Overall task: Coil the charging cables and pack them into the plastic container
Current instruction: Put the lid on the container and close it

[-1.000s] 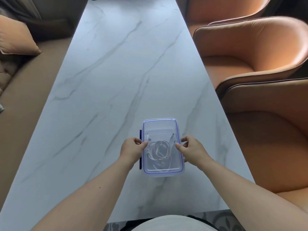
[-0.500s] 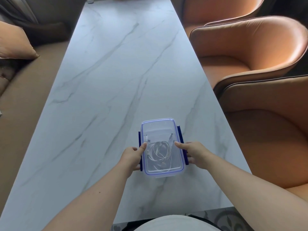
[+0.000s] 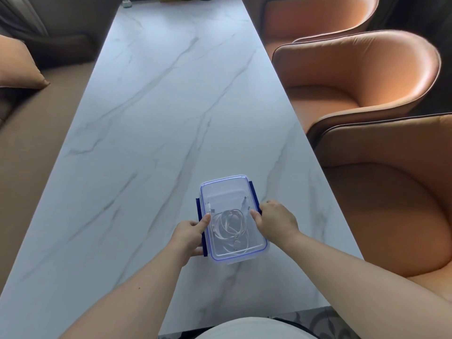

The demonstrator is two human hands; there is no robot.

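A clear plastic container point(image 3: 226, 189) with a blue-rimmed lid on top rests on the white marble table point(image 3: 156, 118), near its front edge. Coiled white charging cables point(image 3: 231, 228) lie inside, seen through the lid. My left hand point(image 3: 189, 237) grips the left side, thumb on the lid and fingers around the dark blue side latch point(image 3: 198, 209). My right hand point(image 3: 276, 221) presses on the right side over the other dark blue latch point(image 3: 252, 193), thumb on the lid edge.
Three orange leather chairs point(image 3: 354, 77) line the table's right side. A brown bench with a tan cushion point(image 3: 17, 67) runs along the left. Small items point(image 3: 127, 3) stand at the table's far end.
Both side latches have gone from raised to folded down against the container under my hands. The view has tilted so the far table end shows.
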